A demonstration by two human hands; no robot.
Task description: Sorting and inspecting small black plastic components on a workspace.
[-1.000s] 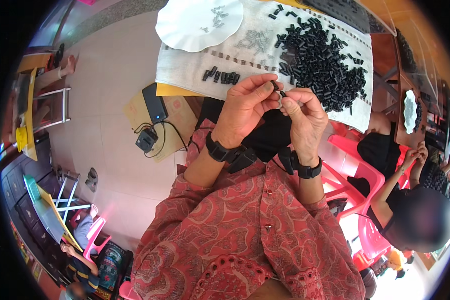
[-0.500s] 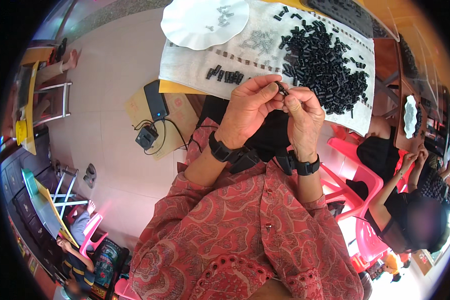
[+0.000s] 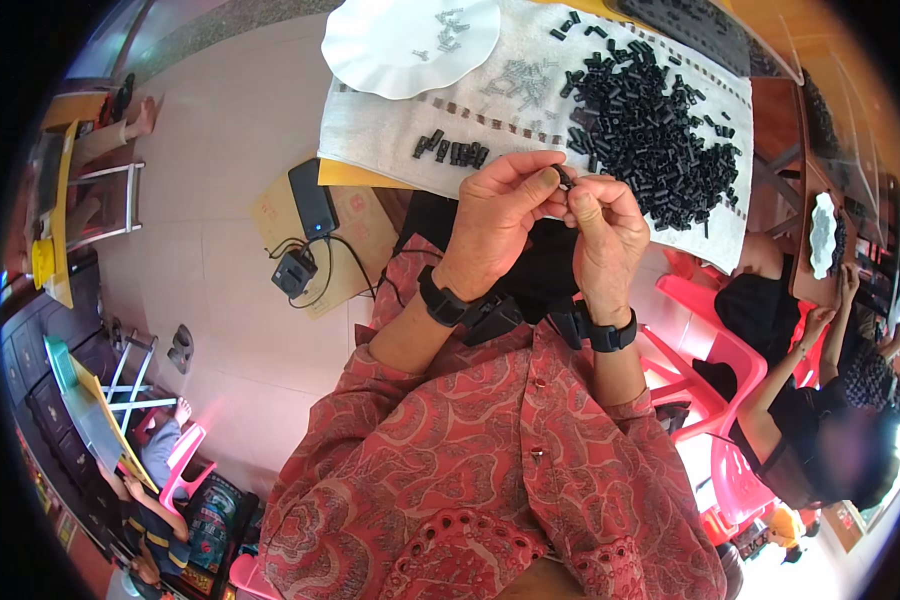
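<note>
Between the fingertips of my two hands is a small black plastic part (image 3: pixel 564 178), mostly covered by the fingers. My left hand (image 3: pixel 505 210) pinches it from one side, and my right hand (image 3: pixel 608 225) pinches at its other side. Both are raised just over the near edge of a white towel (image 3: pixel 390 140). Beyond my right hand lies a large heap of small black parts (image 3: pixel 650 130). A short row of similar black parts (image 3: pixel 455 150) lies left of my hands. Small clear pieces (image 3: pixel 523 82) are scattered farther back on the towel.
A white scalloped plate (image 3: pixel 400 60) holding a few clear pieces stands at the back left. On the floor to the left are a black power bank (image 3: pixel 313 200) and a small cabled device (image 3: pixel 293 272) on cardboard. A pink chair (image 3: pixel 710 370) and a co-worker (image 3: pixel 800 420) are at right.
My hands stay nearly in place, with the black part turned slightly between the fingertips. At right, a co-worker's hands have moved apart.
</note>
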